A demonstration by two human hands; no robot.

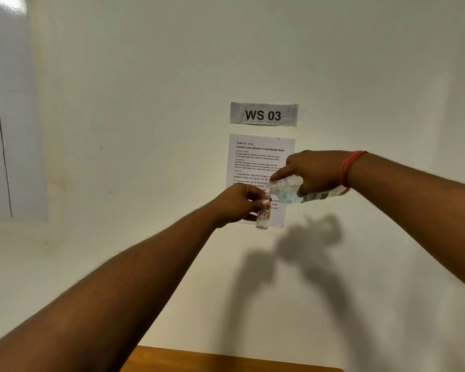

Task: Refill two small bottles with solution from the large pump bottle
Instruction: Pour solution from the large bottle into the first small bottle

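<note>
Facing a pale wall (145,130), both arms are held out above a wooden bench (226,361) edge at the bottom. Taped up are an instruction sheet (255,159) w/ a "WS 03" sign (263,114) above it. The large bottle (293,190), cap off, is gripped by the right hand (317,170) & tipped near horizontal, neck pointing left. Its mouth is just above the small bottle (262,217), held upright in front of the sheet, pinched near its top by the left hand (238,204) fingers. A red band (350,167) is worn on the right wrist.
</note>
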